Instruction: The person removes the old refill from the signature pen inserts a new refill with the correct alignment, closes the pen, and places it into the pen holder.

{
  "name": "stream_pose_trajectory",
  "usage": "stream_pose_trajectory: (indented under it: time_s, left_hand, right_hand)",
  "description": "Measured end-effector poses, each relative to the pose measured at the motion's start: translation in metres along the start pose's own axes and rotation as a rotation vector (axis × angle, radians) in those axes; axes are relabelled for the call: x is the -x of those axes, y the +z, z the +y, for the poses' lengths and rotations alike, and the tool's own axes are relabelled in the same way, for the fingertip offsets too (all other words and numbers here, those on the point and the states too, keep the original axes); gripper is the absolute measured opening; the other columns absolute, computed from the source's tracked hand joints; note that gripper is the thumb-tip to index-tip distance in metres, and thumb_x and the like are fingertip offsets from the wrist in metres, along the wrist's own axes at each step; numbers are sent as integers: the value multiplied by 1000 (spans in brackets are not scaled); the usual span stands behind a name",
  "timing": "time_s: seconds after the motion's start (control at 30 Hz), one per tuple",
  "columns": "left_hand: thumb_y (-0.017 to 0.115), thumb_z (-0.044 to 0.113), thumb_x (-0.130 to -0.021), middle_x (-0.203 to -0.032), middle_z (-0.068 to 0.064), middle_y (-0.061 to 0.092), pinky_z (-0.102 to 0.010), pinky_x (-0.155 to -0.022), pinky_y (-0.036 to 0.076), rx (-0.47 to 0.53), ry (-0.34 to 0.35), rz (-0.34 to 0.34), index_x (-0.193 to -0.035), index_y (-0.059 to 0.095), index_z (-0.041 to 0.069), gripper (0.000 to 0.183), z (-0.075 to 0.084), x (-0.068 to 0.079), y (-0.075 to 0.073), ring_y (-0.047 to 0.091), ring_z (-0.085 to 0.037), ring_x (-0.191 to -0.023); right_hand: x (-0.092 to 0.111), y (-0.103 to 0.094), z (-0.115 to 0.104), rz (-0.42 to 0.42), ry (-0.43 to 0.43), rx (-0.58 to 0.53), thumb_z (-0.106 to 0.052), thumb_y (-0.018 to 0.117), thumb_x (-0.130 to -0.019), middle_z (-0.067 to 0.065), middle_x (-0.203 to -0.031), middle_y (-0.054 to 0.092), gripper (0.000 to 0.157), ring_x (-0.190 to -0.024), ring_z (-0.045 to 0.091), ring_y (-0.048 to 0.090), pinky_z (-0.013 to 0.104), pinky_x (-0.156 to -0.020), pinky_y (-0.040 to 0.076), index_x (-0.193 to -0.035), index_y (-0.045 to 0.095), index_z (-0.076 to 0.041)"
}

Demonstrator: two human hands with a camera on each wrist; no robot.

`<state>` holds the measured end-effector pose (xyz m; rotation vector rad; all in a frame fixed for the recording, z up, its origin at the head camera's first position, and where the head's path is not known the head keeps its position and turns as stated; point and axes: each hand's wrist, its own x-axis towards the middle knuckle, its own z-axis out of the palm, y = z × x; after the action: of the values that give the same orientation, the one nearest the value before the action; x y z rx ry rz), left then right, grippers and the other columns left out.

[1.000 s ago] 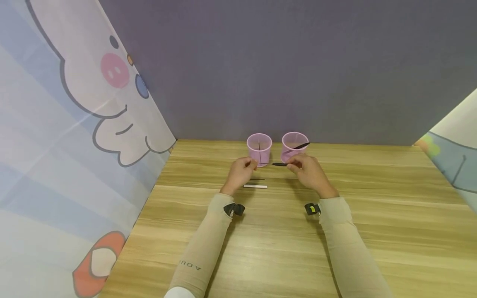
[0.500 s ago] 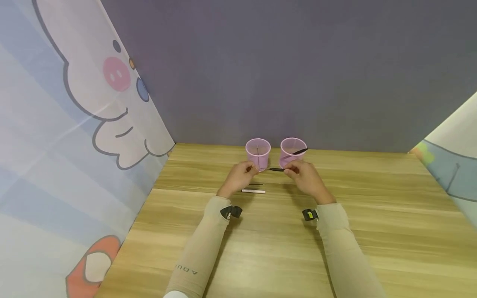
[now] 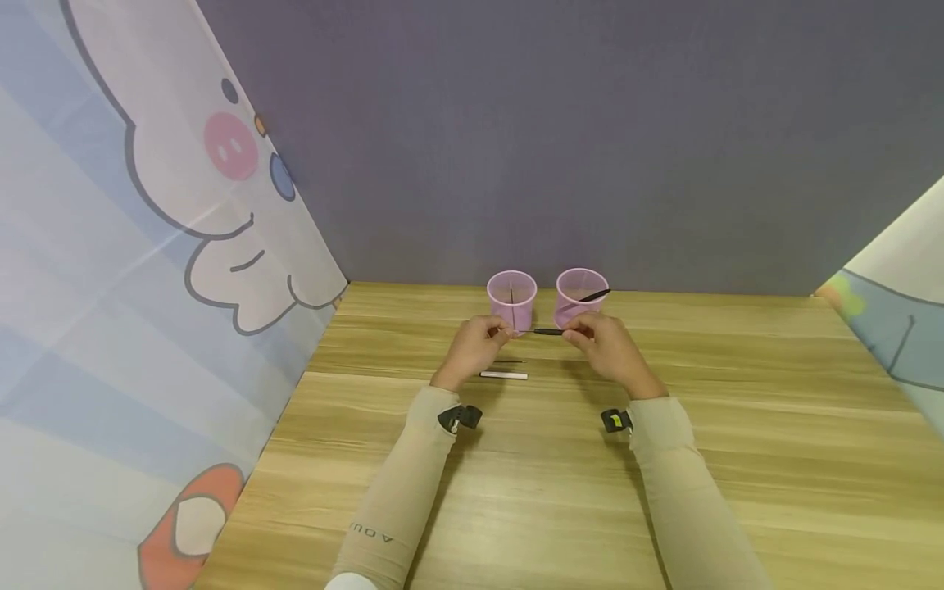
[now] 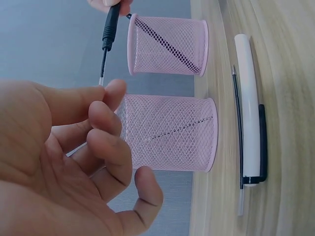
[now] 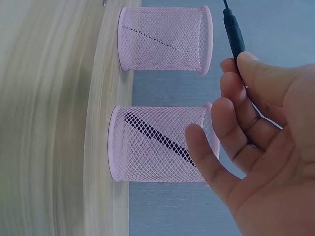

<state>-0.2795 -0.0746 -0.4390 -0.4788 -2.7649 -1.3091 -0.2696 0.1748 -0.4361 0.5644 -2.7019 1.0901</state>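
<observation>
- A slim black barrel [image 3: 549, 332], from which a thin dark refill [image 4: 103, 64] was extended, was held roughly level above the counter [image 3: 531, 492], in front of two pink mesh cups.
- The barrel was pinched by the right hand [image 5: 275, 113]; its grip was closed by thumb and forefinger around the barrel's rear part, and the little finger was held away from it.
- The pale far end of the refill was pinched by the left hand [image 4: 74, 142]; its grip was brought together at thumb and index finger, and the other fingers were loosely bent.
- By the left cup [image 3: 524, 316] a thin dark rod [image 5: 149, 36] was contained, leaned at a slant and seen through the mesh.
- By the right cup [image 3: 566, 313] a thicker black rod [image 3: 596, 295] was held diagonally, its upper end raised past the rim.
- Nearer the person, a white pen [image 4: 250, 98] with a black clip was laid on the counter, and a loose refill [image 4: 238, 128] was placed just beside it, nearly parallel.
- Both arms were covered by beige sleeves [image 3: 401, 483], with a black wrist device [image 3: 460, 418] worn at each cuff.
- The counter was backed by a dark grey panel [image 3: 560, 139] and flanked at the left by cartoon-printed fabric [image 3: 81, 328].
</observation>
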Motion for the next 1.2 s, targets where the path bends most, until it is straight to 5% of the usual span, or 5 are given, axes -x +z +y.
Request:
stream_pose_trajectory:
  time_s: [0.5,0.83,1.2]
  left_hand:
    - [66,17,-100,-85,-6,71,-23,-63,41,-21,15,-12,-103,80,7,17,2,-1,-2,51,-12,-72]
    - [64,24,-102,-75,-3,61,-25,-57,39,-41,-18,-17,-111,76,6,23,-2,-1,-7,49,-14,-65]
    - [77,23,-91,-82,2,70,-29,-68,48,-402,21,-141,-92,80,16,7,-10,1,-3,60,-13,-75]
  right_hand:
    - [-1,-2,2,63,24,43,-15,71,-96,13,-90,74,14,-81,26,62,39,-76,48,-96,76,-2]
    - [-1,-3,6,115,28,59,-16,72,-96,11,-81,72,14,-73,22,58,36,-69,45,-92,76,-2]
    - [1,-5,7,150,27,68,-17,69,-98,8,-71,63,19,-65,19,49,33,-63,39,-84,71,-5]
